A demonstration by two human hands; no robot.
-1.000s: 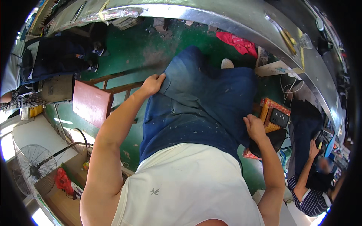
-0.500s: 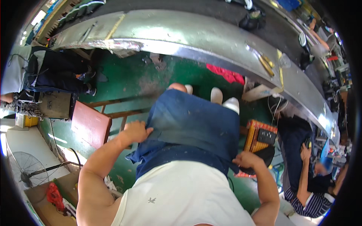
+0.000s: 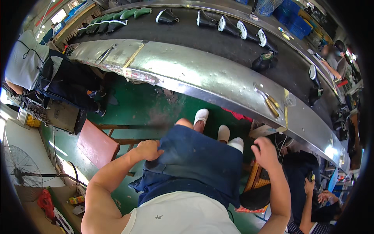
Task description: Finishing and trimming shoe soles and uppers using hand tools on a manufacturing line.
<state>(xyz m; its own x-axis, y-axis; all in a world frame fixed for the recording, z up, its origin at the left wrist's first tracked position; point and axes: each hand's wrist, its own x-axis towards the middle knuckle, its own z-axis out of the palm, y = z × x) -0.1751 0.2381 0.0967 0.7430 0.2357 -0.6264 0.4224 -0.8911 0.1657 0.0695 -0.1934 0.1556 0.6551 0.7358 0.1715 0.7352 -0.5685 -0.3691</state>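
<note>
Dark blue cloth (image 3: pixel 194 156) covers my lap, with a knee and white shoes showing beyond it. My left hand (image 3: pixel 150 150) is closed at the cloth's left edge, its fingers curled on the fabric. To the right of the cloth, my right hand (image 3: pixel 266 153) is raised with thumb and forefinger apart and holds nothing. It is nearest the metal edge of the bench (image 3: pixel 210 62). On that edge lies a pair of pliers (image 3: pixel 269 102) with yellowish handles, beside a small clear cup (image 3: pixel 290 100).
Black shoes (image 3: pixel 228 26) with white parts and green ones (image 3: pixel 130 14) stand on the dark belt. A reddish stool (image 3: pixel 97 142) is at left, beside a fan (image 3: pixel 23 167). One co-worker (image 3: pixel 29 58) stands left; another person's forearm (image 3: pixel 307 202) shows at lower right.
My right hand has let go of the cloth's right side and risen forward toward the bench. The left hand stays at the cloth. The view has tilted up, showing more of the belt.
</note>
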